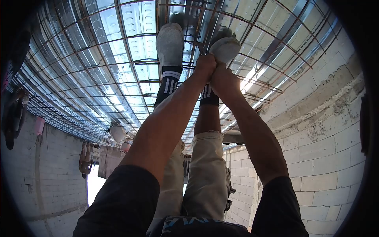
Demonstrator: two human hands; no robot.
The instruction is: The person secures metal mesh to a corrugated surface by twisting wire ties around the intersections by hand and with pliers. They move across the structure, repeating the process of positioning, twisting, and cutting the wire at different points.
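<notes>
My left hand point(206, 68) is closed in a fist just in front of my right shoe point(226, 49), low over the rebar mesh point(140, 62). Pressed up against it, my right hand point(226, 82) is closed too, its fingers curled inward. A short dark metal piece point(201, 48) sticks out past the left fist toward the bars; I cannot tell what the fists hold. My left shoe point(170, 45), grey like the other, rests on the mesh to the left. Shiny perforated metal decking point(140, 17) lies beneath the bars.
A white block wall point(319, 177) rises at the right, with a rough mortar ledge point(316, 112) along it. Another block wall point(59, 170) stands at the left. A pale rounded object point(117, 133) and a pink object point(40, 125) show at the lower left.
</notes>
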